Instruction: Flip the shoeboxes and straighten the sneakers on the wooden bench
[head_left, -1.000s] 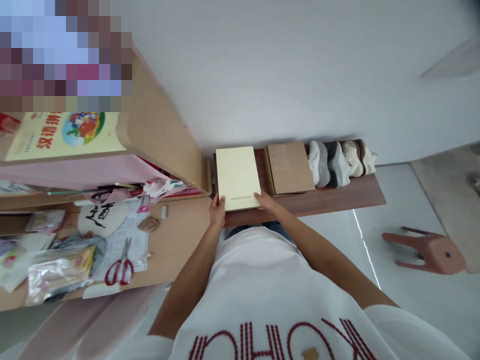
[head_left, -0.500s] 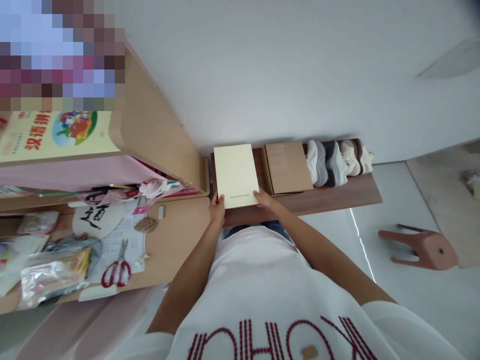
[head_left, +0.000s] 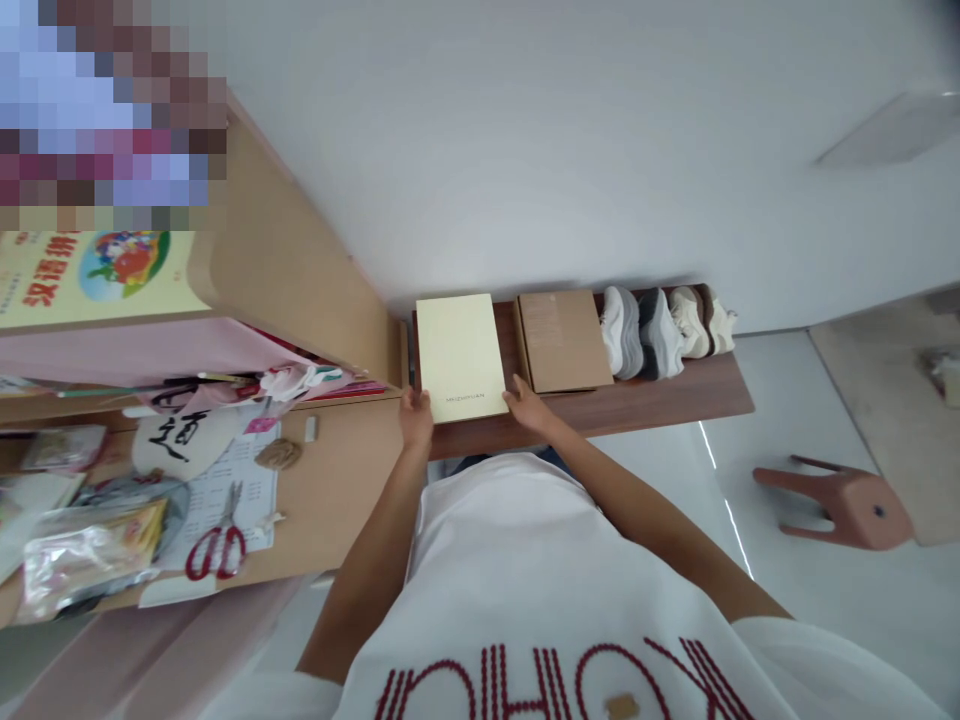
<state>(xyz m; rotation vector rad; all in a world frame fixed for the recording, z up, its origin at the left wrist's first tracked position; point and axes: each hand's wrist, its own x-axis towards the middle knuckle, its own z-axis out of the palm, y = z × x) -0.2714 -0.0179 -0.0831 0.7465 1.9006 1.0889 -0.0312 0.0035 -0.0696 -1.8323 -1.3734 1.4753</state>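
Observation:
A cream flat box (head_left: 459,350) with small dark lettering along its near edge lies on the dark wooden bench (head_left: 660,408). My left hand (head_left: 417,420) is at its near left corner, thumb beside the edge and fingers slightly apart. At the near right corner is my right hand (head_left: 526,408), its thumb by the box edge and its fingers spread away from it. Neither hand is wrapped around the box. To the right stands a brown cardboard box (head_left: 566,342), a narrow gap from the cream one.
White and grey shoes (head_left: 641,335) and cream-brown shoes (head_left: 701,322) line the bench's right end. A desk (head_left: 330,480) at left carries red-handled scissors (head_left: 217,548), a cap (head_left: 180,440) and plastic packets (head_left: 94,560). A pinkish stool (head_left: 855,505) stands on the floor at right.
Both hands have loosened from the cream box's near corners, where the thumbs lay over its edges. The box still lies on the bench. The whole view has shifted slightly.

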